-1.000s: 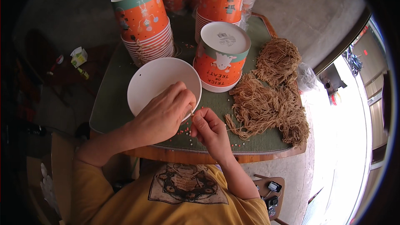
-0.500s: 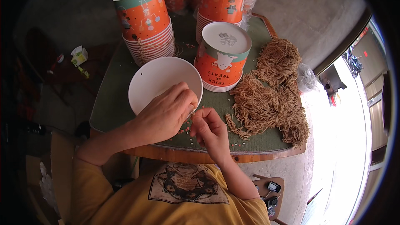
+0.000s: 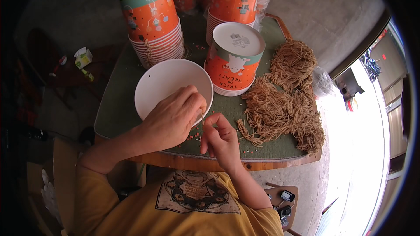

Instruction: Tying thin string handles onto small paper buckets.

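A paper bucket (image 3: 162, 85) with a white inside tilts its mouth toward me, and a small dark hole shows near its left rim. My left hand (image 3: 175, 112) is closed at the near right rim, its fingertips pinched round a short piece of tan string (image 3: 202, 116); its thumb is mostly hidden. Just to the right, my right hand (image 3: 222, 140) has its thumb and forefinger pinched together at the lower part of that string. The hands are a small gap apart.
Upturned orange buckets stand stacked at the back left (image 3: 153, 15), back right (image 3: 235, 2) and right of centre (image 3: 234, 67). Bundles of tan string (image 3: 280, 109) lie on the table's right side. Small coloured paper dots (image 3: 195, 137) are scattered near the front edge.
My right hand has drawn slightly away from the left fingertips, so more string shows between them. My left hand and the bucket have hardly moved.
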A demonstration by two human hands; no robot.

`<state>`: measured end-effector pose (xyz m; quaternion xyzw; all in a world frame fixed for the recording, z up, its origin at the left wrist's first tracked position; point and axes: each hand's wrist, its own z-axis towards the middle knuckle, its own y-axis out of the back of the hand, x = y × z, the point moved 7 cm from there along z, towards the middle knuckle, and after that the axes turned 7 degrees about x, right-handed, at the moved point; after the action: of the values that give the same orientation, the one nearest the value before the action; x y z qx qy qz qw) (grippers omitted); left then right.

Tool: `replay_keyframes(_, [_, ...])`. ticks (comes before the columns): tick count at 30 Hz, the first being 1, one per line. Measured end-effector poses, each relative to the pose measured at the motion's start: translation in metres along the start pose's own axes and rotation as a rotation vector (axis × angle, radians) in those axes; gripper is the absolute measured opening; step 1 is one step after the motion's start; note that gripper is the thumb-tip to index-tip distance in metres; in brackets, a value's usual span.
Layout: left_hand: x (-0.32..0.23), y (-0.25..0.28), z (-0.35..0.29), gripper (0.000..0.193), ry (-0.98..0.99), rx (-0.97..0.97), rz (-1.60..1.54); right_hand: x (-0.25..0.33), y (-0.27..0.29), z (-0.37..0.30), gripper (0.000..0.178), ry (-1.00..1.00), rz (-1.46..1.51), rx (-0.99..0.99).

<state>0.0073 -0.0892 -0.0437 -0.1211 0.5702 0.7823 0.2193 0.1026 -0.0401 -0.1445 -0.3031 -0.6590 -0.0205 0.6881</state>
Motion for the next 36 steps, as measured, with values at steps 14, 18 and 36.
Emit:
replay_keyframes(14, [-0.015, 0.006, -0.016, 0.028, -0.353, -0.147, 0.620, -0.014, -0.017, -0.005, 0.008, 0.032, 0.115, -0.004])
replay_keyframes(18, [-0.024, 0.017, -0.061, 0.027, -0.214, -0.386, 0.279, -0.024, -0.019, -0.021, 0.017, -0.042, -0.009, 0.010])
replay_keyframes(36, [0.030, -0.062, -0.078, 0.014, 0.637, -0.339, -1.353, -0.023, -0.043, -0.043, 0.007, 0.227, -0.595, 0.151])
